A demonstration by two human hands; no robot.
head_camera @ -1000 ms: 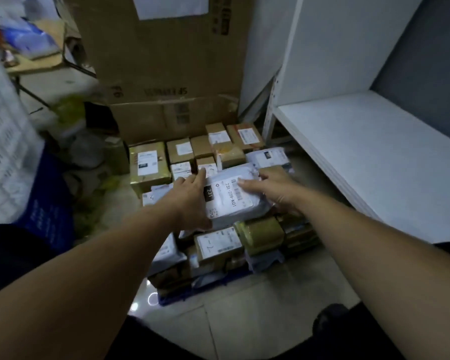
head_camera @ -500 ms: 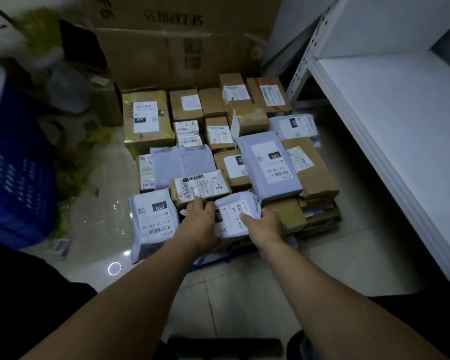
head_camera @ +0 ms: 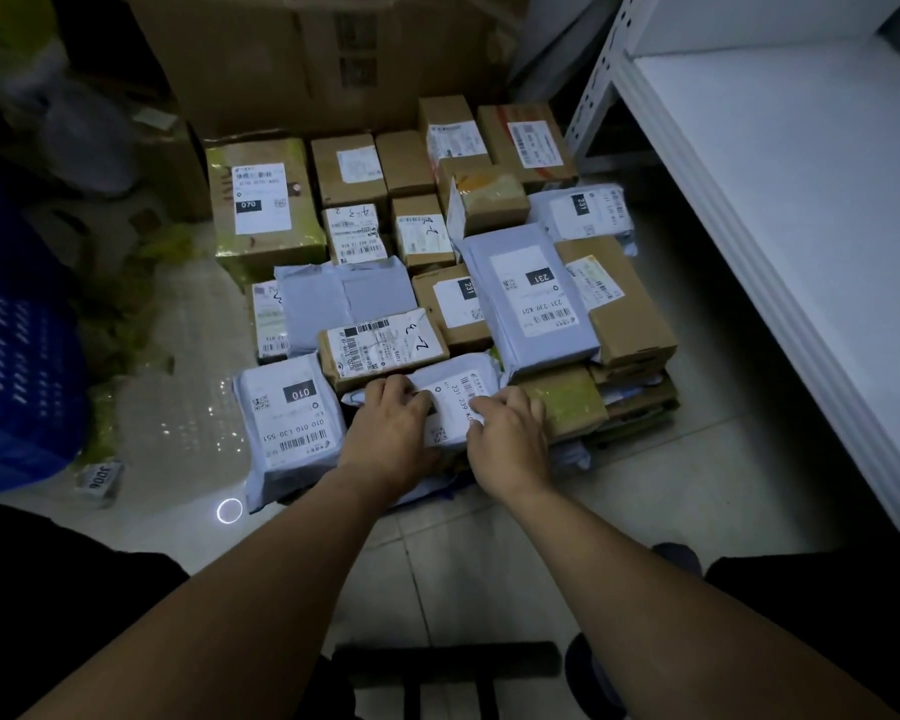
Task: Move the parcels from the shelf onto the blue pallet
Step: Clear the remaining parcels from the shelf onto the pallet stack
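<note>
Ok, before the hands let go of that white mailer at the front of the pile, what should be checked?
1. White mailer rests on the pile: ok.
2. Left hand holds its left end: ok.
3. Right hand holds its right end: ok.
4. Mailer sits over the blue pallet: cannot tell, pallet mostly hidden.
5. 010 mailer beside it sags over the pile's front edge: not ok.

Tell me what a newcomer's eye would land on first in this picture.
Two bare hands meet at the near edge of the pile: the left hand and the right hand both hold a small grey mailer. Behind it, a dense stack of parcels, brown boxes and grey bags, fills the middle of the floor. A bright white shelf runs along the right side.
</note>
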